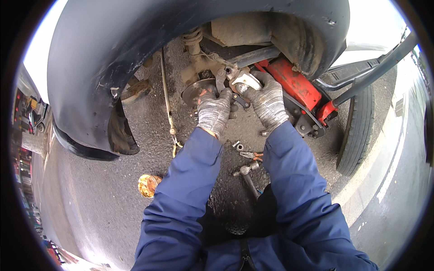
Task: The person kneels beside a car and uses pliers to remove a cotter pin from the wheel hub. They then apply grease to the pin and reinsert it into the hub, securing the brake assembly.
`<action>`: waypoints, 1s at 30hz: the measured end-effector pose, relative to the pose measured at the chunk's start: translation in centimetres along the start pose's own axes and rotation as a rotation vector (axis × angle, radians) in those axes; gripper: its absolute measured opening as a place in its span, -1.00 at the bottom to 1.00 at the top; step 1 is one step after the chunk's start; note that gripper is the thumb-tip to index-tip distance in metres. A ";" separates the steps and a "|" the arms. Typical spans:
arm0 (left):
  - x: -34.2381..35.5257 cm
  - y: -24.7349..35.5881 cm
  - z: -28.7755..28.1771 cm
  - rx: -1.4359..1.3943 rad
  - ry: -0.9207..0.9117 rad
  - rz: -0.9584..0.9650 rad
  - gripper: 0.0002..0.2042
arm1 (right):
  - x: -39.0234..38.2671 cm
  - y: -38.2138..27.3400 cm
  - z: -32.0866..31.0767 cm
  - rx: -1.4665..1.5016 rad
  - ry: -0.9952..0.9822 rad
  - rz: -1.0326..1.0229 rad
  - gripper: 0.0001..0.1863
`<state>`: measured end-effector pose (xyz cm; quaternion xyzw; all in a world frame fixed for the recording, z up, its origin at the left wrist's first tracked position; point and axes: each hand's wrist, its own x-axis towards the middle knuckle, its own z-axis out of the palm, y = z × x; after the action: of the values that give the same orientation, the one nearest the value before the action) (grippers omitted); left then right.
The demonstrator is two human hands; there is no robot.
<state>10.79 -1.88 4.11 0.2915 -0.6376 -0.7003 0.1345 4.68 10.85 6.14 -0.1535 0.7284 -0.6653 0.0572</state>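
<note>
Marled-knit right grip (270,101) clasps a chunky, silvery metal part (247,78).

No readable lettering, labels, numbers or signs in view.

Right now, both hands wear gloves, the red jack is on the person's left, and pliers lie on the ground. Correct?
One error: the red jack is on the person's right, as the head view shows. The left hand and right hand are gloved, and pliers lie on the ground.
</note>
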 end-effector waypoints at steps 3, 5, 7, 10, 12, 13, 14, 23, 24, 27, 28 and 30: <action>-0.7 0.4 0.1 -0.058 -0.022 -0.009 -0.60 | 0.3 0.1 0.0 0.109 0.001 0.022 -0.41; -0.9 0.7 0.1 -0.175 -0.104 0.000 -0.55 | 0.7 0.2 -0.2 0.258 0.012 0.034 -0.46; -0.6 0.9 0.1 -0.197 -0.138 0.020 -0.68 | 1.0 0.3 -0.4 0.287 0.002 0.064 -0.48; 0.3 0.7 0.5 -0.085 -0.184 0.138 -0.61 | 1.4 0.7 -0.7 0.340 -0.035 0.117 -0.52; 1.0 0.5 0.7 0.238 -0.243 0.246 -0.53 | 1.4 1.0 -0.7 0.362 -0.038 0.121 -0.54; 1.2 0.4 0.9 0.260 -0.218 0.241 -0.49 | 1.4 1.1 -0.7 0.399 -0.042 0.129 -0.51; 1.2 0.2 0.8 0.343 -0.154 0.252 -0.45 | 1.3 1.1 -0.7 0.440 -0.044 0.138 -0.49; 0.5 1.3 0.8 0.447 -0.078 0.247 -0.57 | 1.2 1.0 -0.7 0.550 -0.047 0.189 -0.48; 0.5 1.2 0.9 0.354 -0.082 0.183 -0.58 | 1.2 1.1 -0.7 0.552 -0.044 0.184 -0.48; 0.7 0.9 1.0 0.044 -0.171 0.102 -0.61 | 1.3 1.3 -0.7 0.562 -0.049 0.180 -0.45; 0.7 0.8 1.0 -0.044 -0.221 0.021 -0.63 | 1.4 1.5 -0.7 0.515 -0.053 0.161 -0.44; 0.7 0.7 1.0 0.053 -0.172 0.051 -0.70 | 1.5 1.7 -0.8 0.424 -0.059 0.147 -0.42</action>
<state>9.48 -1.55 4.59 0.2176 -0.6723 -0.7019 0.0893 2.81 11.27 4.77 -0.1038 0.5797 -0.7927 0.1577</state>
